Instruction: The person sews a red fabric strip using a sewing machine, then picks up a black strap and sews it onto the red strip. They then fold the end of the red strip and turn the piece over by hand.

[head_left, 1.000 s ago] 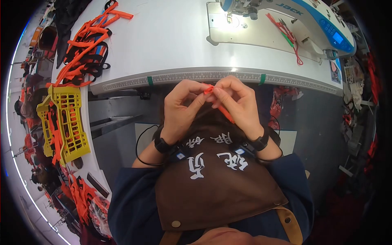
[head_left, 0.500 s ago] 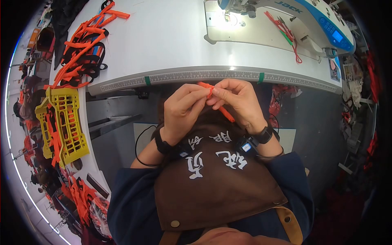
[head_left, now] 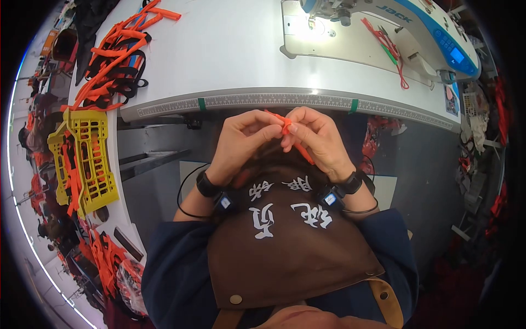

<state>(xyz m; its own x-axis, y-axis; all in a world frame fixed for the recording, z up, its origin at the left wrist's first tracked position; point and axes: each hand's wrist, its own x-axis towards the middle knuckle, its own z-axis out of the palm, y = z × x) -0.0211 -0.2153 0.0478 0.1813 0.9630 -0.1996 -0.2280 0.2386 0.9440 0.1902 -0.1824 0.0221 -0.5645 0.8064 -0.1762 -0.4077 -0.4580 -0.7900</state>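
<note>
Between my two hands is a narrow orange fabric strip (head_left: pixel 304 154), held just in front of the table edge and above my brown apron. My left hand (head_left: pixel 247 137) pinches it near its upper end with thumb and forefinger. My right hand (head_left: pixel 318 140) grips the same strip a little to the right, thumb pressed on a folded or bunched spot. The strip's lower end hangs out below my right fingers. Exactly how the fabric is folded under the fingertips is hidden.
A sewing machine (head_left: pixel 427 35) stands at the back right, with red-handled snips (head_left: pixel 383 41) on its bed. Orange and black strips (head_left: pixel 118 60) are heaped on the table's left. A yellow basket (head_left: pixel 98 164) holds more strips. A ruler (head_left: pixel 263 100) runs along the front edge.
My left hand has turned slightly and its fingers have shifted on the strip. The strip looks more bunched at my right thumb. The whole view has moved a little.
</note>
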